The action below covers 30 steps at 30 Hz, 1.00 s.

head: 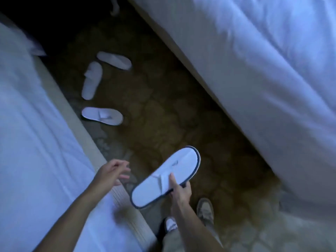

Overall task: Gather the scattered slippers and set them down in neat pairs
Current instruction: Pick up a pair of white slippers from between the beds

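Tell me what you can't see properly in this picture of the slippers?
- The mark on the held slipper in the right hand: head view, too small and blurred to read.
- Which foot each of the three floor slippers fits: too dim and blurry.
- The floor beyond the farthest slipper: lost in darkness.
- The white thing at the top edge: cut off, unclear.
- The left hand: motion-blurred fingers.

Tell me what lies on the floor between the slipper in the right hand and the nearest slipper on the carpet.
Head view: only bare patterned carpet lies between the held slipper and the nearest floor slipper.
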Motion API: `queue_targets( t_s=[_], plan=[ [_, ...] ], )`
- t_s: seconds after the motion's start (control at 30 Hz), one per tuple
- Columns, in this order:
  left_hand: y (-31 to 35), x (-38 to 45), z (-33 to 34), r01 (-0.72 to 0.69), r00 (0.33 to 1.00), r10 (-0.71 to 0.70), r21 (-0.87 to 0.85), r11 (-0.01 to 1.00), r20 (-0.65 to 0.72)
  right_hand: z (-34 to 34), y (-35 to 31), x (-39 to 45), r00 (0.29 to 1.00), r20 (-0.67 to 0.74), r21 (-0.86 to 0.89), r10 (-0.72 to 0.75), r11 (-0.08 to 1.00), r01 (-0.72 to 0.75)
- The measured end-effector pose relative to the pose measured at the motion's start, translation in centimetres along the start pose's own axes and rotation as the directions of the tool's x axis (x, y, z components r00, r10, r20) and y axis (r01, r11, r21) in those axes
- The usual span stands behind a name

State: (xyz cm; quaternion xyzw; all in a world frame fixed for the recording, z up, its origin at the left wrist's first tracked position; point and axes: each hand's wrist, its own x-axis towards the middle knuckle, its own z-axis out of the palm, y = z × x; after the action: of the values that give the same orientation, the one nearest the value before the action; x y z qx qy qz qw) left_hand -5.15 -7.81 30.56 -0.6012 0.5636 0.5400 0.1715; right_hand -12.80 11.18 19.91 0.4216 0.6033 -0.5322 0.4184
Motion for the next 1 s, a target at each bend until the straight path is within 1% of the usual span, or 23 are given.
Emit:
queue_targets(
  t_s=[0.07, 0.17, 0.3, 0.4, 0.47, 0.5, 0.53, 0.6, 0.73, 0.87, 1.0],
  plan=[
    [1.4, -0.7, -2.2, 0.002, 0.999, -0.004, -0.055, 0.998, -0.034, 1.7, -3.1, -2.7, 0.999, 0.046, -0.066, -0.003, 0.998, 0.006],
    [2.6, -0.5, -5.0, 0.026, 0.997, -0.037, -0.140, 0.990, -0.073, 5.7, -7.7, -5.3, 0.995, 0.095, -0.126, -0.044, 0.991, 0.055],
    [4.0, 2.7, -8.3, 0.061, 0.997, -0.067, -0.144, 0.988, -0.038, 13.0, -11.2, -5.4, 0.994, 0.086, -0.166, -0.065, 0.983, 0.078],
    [5.1, 6.9, -11.6, 0.067, 0.997, -0.070, -0.123, 0.990, -0.017, 18.8, -12.8, -4.1, 0.996, 0.062, -0.117, -0.071, 0.990, 0.078],
    [5.9, 9.9, -14.6, 0.070, 0.997, -0.069, -0.051, 0.996, 0.021, 22.2, -13.5, -3.6, 0.997, 0.044, -0.069, -0.057, 0.996, 0.060],
    [6.7, 11.1, -16.4, 0.060, 0.998, -0.059, -0.013, 0.998, 0.018, 23.9, -13.7, -3.4, 0.999, 0.041, -0.057, -0.030, 0.998, 0.032],
    [7.9, 12.2, -18.1, 0.050, 0.999, -0.051, 0.017, 0.999, 0.010, 25.4, -13.8, -3.1, 0.999, 0.037, -0.043, -0.008, 0.999, 0.010],
    [10.5, 14.4, -21.3, 0.029, 0.999, -0.032, 0.075, 0.997, 0.037, 28.7, -14.5, -3.3, 0.999, 0.034, -0.010, 0.029, 1.000, -0.028],
    [17.0, 19.6, -27.1, -0.012, 0.999, 0.003, 0.227, 0.974, 0.040, 34.4, -17.4, -4.0, 0.989, 0.046, 0.143, 0.142, 0.979, -0.147],
    [24.6, 25.1, -31.2, -0.123, 0.992, 0.113, 0.381, 0.916, 0.048, 38.4, -19.9, -3.1, 0.982, 0.090, 0.236, 0.164, 0.955, -0.182],
    [32.4, 30.4, -33.0, -0.197, 0.979, 0.195, 0.505, 0.841, 0.057, 41.8, -21.8, -1.0, 0.979, 0.036, 0.325, 0.201, 0.924, -0.202]
  ],
)
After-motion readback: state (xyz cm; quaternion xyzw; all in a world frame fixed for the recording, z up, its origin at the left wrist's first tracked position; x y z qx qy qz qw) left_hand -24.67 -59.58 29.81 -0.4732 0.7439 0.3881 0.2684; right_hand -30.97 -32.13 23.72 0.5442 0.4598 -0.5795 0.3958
